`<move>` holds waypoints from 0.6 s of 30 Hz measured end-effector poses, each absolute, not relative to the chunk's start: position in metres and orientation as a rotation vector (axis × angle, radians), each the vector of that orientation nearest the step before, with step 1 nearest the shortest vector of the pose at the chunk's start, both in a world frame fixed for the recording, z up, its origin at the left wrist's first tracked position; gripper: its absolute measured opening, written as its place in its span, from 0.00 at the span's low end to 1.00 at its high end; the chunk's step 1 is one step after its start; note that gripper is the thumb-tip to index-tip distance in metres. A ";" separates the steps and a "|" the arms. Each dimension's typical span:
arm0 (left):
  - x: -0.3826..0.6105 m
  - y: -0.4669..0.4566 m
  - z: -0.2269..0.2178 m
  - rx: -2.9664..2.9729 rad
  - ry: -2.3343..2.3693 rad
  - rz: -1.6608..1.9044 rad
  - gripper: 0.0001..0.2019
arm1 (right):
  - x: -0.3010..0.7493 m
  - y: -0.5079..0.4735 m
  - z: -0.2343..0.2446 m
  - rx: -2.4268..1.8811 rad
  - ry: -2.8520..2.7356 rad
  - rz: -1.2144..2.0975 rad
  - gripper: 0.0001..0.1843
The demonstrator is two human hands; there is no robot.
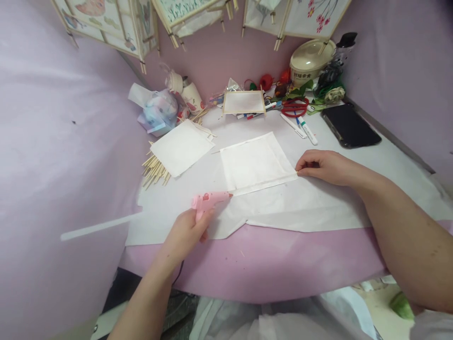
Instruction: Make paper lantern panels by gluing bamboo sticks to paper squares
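Observation:
My left hand (193,224) is wrapped round the handle of a pink hot glue gun (207,200). The gun's nozzle points right and is at the near left corner of a white paper panel (256,160). Thin sticks seem to run along the panel's edges, and one stick end pokes out at its far left corner. With fingertips pinched together, my right hand (320,166) holds the panel's near right corner, where a small tan tip shows. Whether the fingers grip paper, stick or both is hard to tell.
To the left, white sheets (182,148) cover a bundle of wooden sticks (155,170). Behind are a small framed panel (244,102), red scissors (295,107), markers (307,130) and a lidded bowl (311,61). A phone (350,125) lies right. Painted lanterns (109,23) hang overhead.

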State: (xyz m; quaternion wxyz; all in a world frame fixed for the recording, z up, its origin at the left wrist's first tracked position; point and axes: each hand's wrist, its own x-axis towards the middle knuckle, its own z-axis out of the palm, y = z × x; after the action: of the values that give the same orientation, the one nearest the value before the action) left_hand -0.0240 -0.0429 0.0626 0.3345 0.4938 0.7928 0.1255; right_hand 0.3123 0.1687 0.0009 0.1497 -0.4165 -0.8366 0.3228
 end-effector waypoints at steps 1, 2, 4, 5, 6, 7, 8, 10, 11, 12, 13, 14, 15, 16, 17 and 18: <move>-0.023 -0.044 0.063 1.332 2.084 0.313 0.26 | 0.312 0.169 0.001 -1.196 -2.402 0.930 0.16; -0.022 -0.045 0.063 1.370 2.096 0.300 0.26 | 0.312 0.168 0.001 -1.198 -2.400 0.934 0.16; -0.021 -0.047 0.065 1.412 2.117 0.275 0.26 | 0.312 0.169 0.001 -1.205 -2.395 0.940 0.15; -0.021 -0.049 0.066 1.417 2.127 0.263 0.26 | 0.312 0.169 0.001 -1.206 -2.392 0.942 0.15; -0.021 -0.050 0.068 1.414 2.143 0.256 0.26 | 0.312 0.169 0.000 -1.206 -2.391 0.945 0.14; -0.020 -0.052 0.070 1.405 2.165 0.259 0.26 | 0.312 0.170 0.000 -1.201 -2.389 0.949 0.13; -0.020 -0.054 0.073 1.396 2.194 0.273 0.26 | 0.312 0.170 -0.001 -1.195 -2.387 0.955 0.13; -0.018 -0.059 0.079 1.375 2.253 0.342 0.26 | 0.312 0.170 -0.001 -1.186 -2.382 0.966 0.11; -0.017 -0.061 0.081 1.360 2.277 0.397 0.25 | 0.312 0.170 -0.001 -1.188 -2.380 0.970 0.11; -0.016 -0.063 0.083 1.343 2.291 0.462 0.24 | 0.312 0.170 -0.001 -1.192 -2.379 0.972 0.10; -0.016 -0.065 0.083 1.327 2.294 0.530 0.22 | 0.312 0.170 -0.001 -1.198 -2.378 0.973 0.10; -0.016 -0.066 0.083 1.307 2.291 0.596 0.20 | 0.311 0.169 0.000 -1.202 -2.378 0.975 0.10; -0.017 -0.068 0.081 1.282 2.286 0.653 0.19 | 0.311 0.169 0.001 -1.201 -2.378 0.977 0.10; -0.019 -0.069 0.079 1.254 2.283 0.695 0.18 | 0.311 0.168 0.001 -1.197 -2.376 0.981 0.10; -0.023 -0.071 0.076 1.225 2.280 0.724 0.18 | 0.310 0.167 0.002 -1.189 -2.374 0.984 0.11; -0.029 -0.072 0.072 1.193 2.278 0.738 0.17 | 0.310 0.167 0.002 -1.179 -2.376 0.987 0.11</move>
State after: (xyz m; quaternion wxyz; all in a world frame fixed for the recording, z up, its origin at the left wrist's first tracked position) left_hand -0.0287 -0.0718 0.0716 0.2312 0.4338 0.8284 0.2685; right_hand 0.3099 0.1668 0.0025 0.1550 -0.4114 -0.8294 0.3446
